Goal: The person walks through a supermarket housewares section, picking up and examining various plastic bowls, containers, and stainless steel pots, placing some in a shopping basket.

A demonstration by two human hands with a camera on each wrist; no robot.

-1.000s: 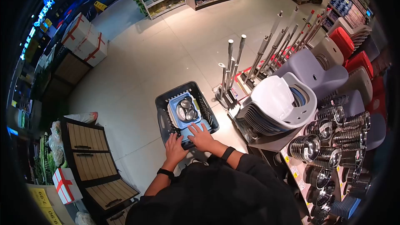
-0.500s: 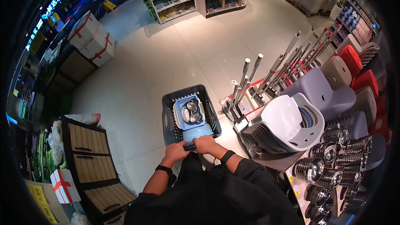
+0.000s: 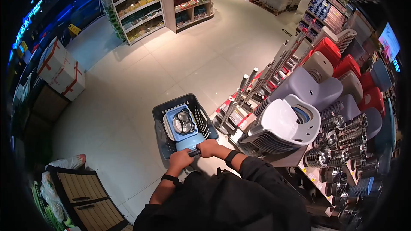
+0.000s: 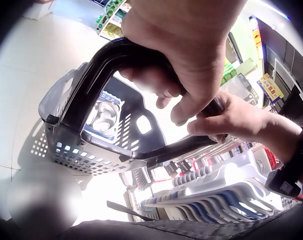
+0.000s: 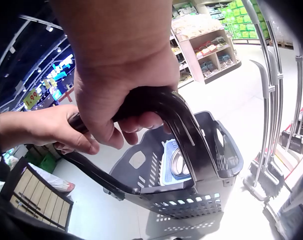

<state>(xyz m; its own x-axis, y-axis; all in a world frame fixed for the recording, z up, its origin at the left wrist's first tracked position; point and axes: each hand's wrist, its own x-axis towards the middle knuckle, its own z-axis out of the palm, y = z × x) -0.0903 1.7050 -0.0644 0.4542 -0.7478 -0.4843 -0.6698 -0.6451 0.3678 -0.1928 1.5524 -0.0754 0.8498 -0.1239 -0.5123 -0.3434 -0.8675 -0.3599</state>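
Left hand and right hand clamp the basket handle.
Fingers curl around it, forearms reaching forward; a yellow sign reads "1.99".

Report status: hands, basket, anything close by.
Left hand and right hand gripping handle. Blue tray inside basket. Long-handled tools close on right.

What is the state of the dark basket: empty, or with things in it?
Not empty: looking down into the basket, the head view shows a blue container and shiny metalware inside.
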